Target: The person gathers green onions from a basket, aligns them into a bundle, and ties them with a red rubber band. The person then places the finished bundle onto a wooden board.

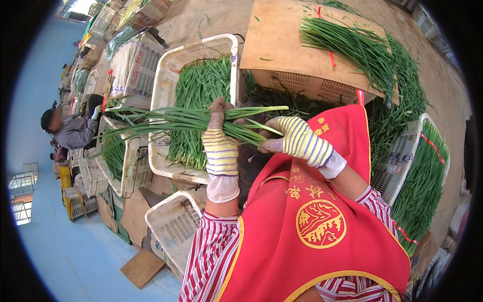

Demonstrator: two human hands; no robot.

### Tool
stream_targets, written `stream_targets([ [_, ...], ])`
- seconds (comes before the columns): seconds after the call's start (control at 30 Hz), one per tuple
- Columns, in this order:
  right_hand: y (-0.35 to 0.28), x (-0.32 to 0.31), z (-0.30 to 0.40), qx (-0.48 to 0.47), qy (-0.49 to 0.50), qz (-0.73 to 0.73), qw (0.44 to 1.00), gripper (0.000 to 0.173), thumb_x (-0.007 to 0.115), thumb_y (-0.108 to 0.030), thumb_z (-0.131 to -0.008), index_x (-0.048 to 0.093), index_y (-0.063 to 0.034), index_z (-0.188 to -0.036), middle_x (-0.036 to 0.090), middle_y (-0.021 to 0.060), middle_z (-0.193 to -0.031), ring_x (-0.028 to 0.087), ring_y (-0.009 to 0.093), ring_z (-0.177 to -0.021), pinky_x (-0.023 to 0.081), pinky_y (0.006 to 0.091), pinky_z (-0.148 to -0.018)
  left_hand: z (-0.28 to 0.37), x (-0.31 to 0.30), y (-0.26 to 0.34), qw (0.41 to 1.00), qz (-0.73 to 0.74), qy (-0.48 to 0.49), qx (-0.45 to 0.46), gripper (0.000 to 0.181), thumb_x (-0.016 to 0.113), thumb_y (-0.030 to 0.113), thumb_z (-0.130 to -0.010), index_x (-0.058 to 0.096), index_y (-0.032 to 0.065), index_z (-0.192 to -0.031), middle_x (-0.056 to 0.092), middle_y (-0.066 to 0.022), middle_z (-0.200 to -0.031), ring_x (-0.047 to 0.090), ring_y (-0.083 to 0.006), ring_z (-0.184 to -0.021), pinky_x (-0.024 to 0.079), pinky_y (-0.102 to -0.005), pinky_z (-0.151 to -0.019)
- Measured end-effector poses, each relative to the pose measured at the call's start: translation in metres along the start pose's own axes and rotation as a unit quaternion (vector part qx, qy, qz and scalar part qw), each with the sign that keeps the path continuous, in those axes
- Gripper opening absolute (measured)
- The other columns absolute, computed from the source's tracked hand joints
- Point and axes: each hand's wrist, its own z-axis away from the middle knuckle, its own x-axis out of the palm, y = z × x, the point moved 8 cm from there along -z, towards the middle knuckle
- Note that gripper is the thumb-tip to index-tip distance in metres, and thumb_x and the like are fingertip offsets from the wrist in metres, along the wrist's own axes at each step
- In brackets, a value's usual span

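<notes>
A loose bunch of green Chinese chives [177, 120] lies across my left hand [219, 139], whose gloved fingers are closed around its middle. The leaf tips point left and the pale stem ends point right. My right hand [298, 137], in a striped knit glove, has its thumb and fingers at the stem ends, pinching some of them. Below the bunch stands a white plastic crate [156, 98] partly filled with more chives [202, 85]. Part of that crate is hidden by my left hand and the bunch.
A wooden board [277, 41] on a crate bears a chive bundle [347, 49] over red ties. At right stands a crate of tied chives [422, 181]. An upright crate [175, 222] is near my left arm. Another person [75, 126] works at left beside a crate [130, 166].
</notes>
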Motion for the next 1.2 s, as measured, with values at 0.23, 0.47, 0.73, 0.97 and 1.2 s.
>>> stream_targets([
  [0.23, -0.017, -0.001, 0.004, -0.116, 0.030, 0.158, 0.980, 0.026, 0.057, -0.027, -0.088, 0.064, -0.0033, -0.079, 0.059, 0.0122, -0.065, 0.060, 0.027, -0.060, 0.047, 0.0352, -0.059, 0.001, 0.002, -0.007, 1.000, -0.004, -0.014, -0.011, 0.035, 0.063, 0.023, -0.091, 0.056, -0.0006, -0.115, 0.058, -0.0080, -0.090, 0.058, -0.0166, -0.074, 0.050, -0.0268, -0.059],
  [0.47, -0.024, -0.001, 0.008, -0.165, 0.049, 0.194, 0.966, 0.030, 0.058, -0.033, -0.087, 0.059, -0.0052, -0.076, 0.056, 0.0182, -0.065, 0.057, 0.039, -0.064, 0.046, 0.0434, -0.056, -0.001, 0.002, -0.015, 0.997, 0.041, -0.043, -0.046, 0.043, 0.063, 0.022, -0.091, 0.049, -0.0012, -0.124, 0.057, -0.0089, -0.094, 0.056, -0.0190, -0.075, 0.050, -0.0295, -0.062],
  [0.73, 0.038, -0.039, 0.004, 0.014, 0.187, -0.088, 0.978, 0.013, 0.058, -0.013, -0.086, 0.063, -0.0021, -0.089, 0.064, 0.0152, -0.077, 0.064, 0.032, -0.074, 0.051, 0.0384, -0.069, -0.010, -0.016, 0.010, 0.997, 0.080, 0.010, 0.010, 0.035, 0.063, 0.023, -0.090, 0.056, 0.0033, -0.118, 0.057, -0.0049, -0.096, 0.055, -0.0156, -0.082, 0.049, -0.0269, -0.070],
  [0.97, 0.024, -0.017, 0.008, 0.033, 0.016, -0.153, 0.988, 0.023, 0.064, -0.007, -0.081, 0.065, 0.0038, -0.100, 0.068, 0.0065, -0.090, 0.062, 0.010, -0.079, 0.051, 0.0277, -0.071, -0.011, -0.033, 0.014, 0.998, 0.046, 0.041, 0.034, 0.041, 0.062, 0.028, -0.090, 0.056, 0.0055, -0.124, 0.057, -0.0060, -0.111, 0.054, -0.0154, -0.102, 0.044, -0.0305, -0.088],
  [1.2, -0.012, -0.006, 0.004, -0.046, 0.033, 0.095, 0.994, 0.018, 0.063, -0.015, -0.082, 0.067, 0.0011, -0.087, 0.065, 0.0112, -0.075, 0.063, 0.019, -0.067, 0.049, 0.0311, -0.066, -0.002, -0.016, 0.000, 0.998, 0.046, 0.036, -0.012, 0.038, 0.063, 0.026, -0.090, 0.056, 0.0060, -0.122, 0.058, -0.0053, -0.101, 0.057, -0.0159, -0.081, 0.051, -0.0281, -0.069],
])
